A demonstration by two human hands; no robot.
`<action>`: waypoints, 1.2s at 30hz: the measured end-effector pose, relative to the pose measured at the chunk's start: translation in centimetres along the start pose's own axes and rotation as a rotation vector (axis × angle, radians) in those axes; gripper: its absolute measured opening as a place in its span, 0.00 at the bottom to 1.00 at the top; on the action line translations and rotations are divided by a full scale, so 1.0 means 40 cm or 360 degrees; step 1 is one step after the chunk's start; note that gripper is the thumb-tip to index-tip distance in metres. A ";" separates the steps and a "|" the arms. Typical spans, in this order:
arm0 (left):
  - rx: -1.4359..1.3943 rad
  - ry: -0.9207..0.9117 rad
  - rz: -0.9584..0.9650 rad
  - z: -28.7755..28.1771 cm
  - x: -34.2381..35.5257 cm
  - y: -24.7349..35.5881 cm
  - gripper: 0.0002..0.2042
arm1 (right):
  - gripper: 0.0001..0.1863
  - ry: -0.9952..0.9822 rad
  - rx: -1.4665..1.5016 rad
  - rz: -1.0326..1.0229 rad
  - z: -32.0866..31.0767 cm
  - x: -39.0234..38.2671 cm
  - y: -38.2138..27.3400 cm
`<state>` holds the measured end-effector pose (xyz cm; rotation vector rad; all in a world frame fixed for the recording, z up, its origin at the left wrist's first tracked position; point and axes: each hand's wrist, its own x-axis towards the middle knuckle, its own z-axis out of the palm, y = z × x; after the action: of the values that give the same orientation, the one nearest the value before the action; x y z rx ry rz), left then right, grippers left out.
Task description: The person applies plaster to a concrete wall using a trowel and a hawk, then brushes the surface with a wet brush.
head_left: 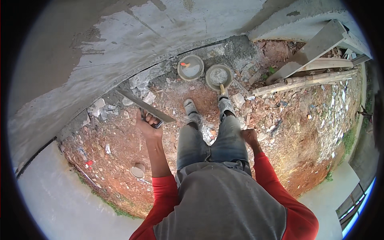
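Note:
My left hand (151,125) is wrapped round the handle of a plastering trowel (146,105), a long flat grey blade held before the wall's foot. Beside my right thigh hangs my right hand (250,137), its fingers curled; whatever they may hold is hidden. Two buckets stand near the wall beyond my feet. In the left bucket (191,74) is greyish liquid and an orange-and-tan object (185,65). The right bucket (219,75) holds grey, wet-looking mortar, and a light wooden handle (222,89) shows at its near rim.
A partly wet grey wall (132,40) curves across the far side. Boards (306,56) and poles (308,81) lean or lie at the right. Broken rubble (239,100) covers the reddish ground. A small round container (138,171) lies at the lower left.

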<state>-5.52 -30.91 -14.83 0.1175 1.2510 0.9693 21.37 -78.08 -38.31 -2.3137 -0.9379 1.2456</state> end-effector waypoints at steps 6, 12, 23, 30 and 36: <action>0.0065 0.0159 -0.0233 -0.209 0.156 -0.086 0.14 | 0.22 0.0072 -0.0525 0.0628 0.028 0.124 -0.429; -0.0107 0.0337 -0.0349 -0.555 0.322 -0.305 0.14 | 0.29 -0.0087 -0.0395 0.0342 0.227 0.598 -0.406; -0.0430 0.0592 -0.0417 -0.781 0.453 -0.584 0.15 | 0.30 0.0193 -0.0249 -0.0396 0.437 1.519 -0.376; -0.0535 0.0747 -0.0447 -0.746 0.444 -0.597 0.15 | 0.12 0.0040 0.0534 0.0065 0.625 1.285 -0.682; -0.0888 0.0416 -0.0365 -0.808 0.434 -0.618 0.17 | 0.10 -0.0267 0.0650 0.0072 0.710 1.209 -0.896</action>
<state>-19.03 -47.92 -53.36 -0.5926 1.1528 1.1191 2.92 -18.86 -62.46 -1.9441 -0.6110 1.5081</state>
